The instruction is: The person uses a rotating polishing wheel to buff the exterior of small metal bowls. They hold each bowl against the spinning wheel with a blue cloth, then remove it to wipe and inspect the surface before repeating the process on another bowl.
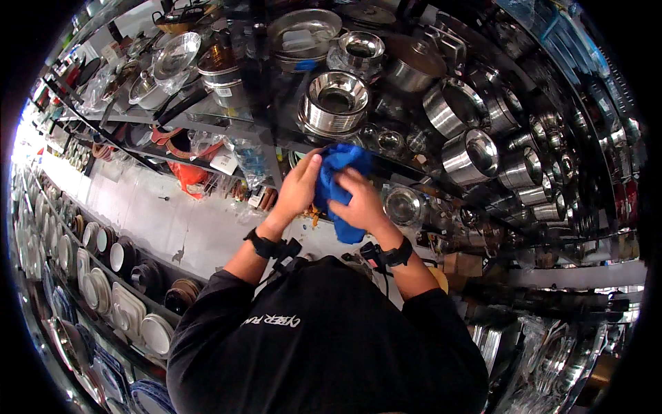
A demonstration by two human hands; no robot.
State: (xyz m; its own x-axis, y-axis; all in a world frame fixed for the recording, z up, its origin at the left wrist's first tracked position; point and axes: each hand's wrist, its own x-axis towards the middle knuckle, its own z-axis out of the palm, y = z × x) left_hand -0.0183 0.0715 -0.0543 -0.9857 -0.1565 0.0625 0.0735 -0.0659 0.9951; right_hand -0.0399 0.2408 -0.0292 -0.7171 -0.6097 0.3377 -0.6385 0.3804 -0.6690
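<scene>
A crumpled blue cloth point(350, 224) hangs between my two hands, in front of the shelf edge. My left hand point(298, 190) grips its left side with the thumb up, the other fingers mostly hidden behind. On the other side my right hand point(360, 200) presses into the folds, fingers bent over the cloth. Whether anything lies inside the cloth is hidden. Just beyond my hands, a stack of shiny steel bowls point(336, 103) stands on the dark shelf point(276, 131).
Steel pots point(470, 155) crowd the shelf at the right. Pans and a glass lid point(177, 56) in plastic wrap fill the far left. Plates and dishes point(127, 310) line a rack at the near left, across the pale floor point(138, 207). Cardboard boxes point(462, 264) sit right of my arm.
</scene>
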